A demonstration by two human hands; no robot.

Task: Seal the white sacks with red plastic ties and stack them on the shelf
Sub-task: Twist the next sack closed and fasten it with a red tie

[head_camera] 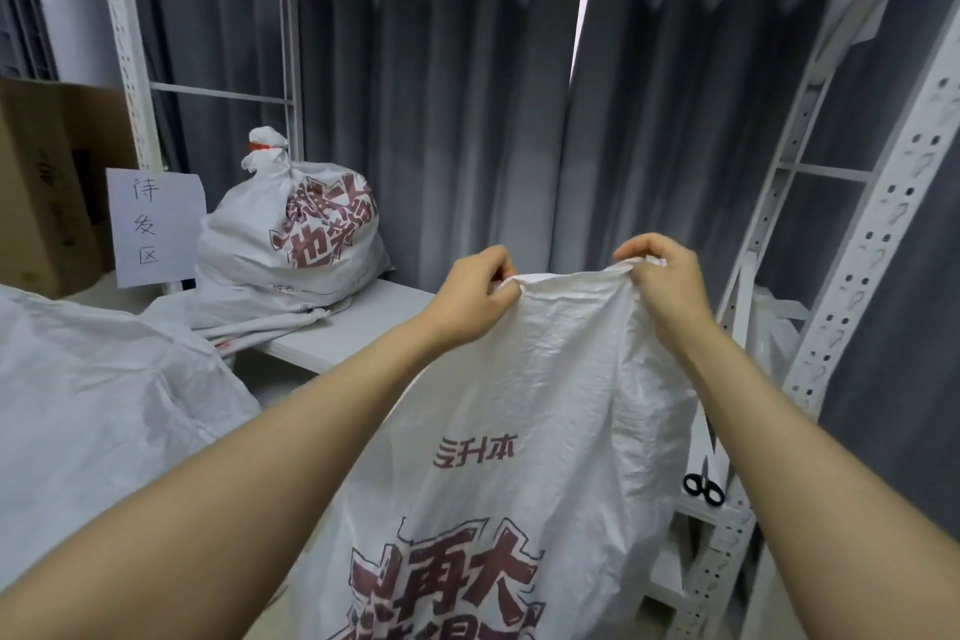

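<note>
The left hand (475, 288) and right hand (662, 276) pinched the white sack (519, 431) by its top corners; its mouth wanted gathering evenly before tying.

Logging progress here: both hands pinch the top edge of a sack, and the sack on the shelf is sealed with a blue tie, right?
Not blue: the head view shows a red tie on the tied sack on the shelf. The left hand and right hand do pinch the top edge of the held sack.

Two bare forearms (291, 426)
</note>
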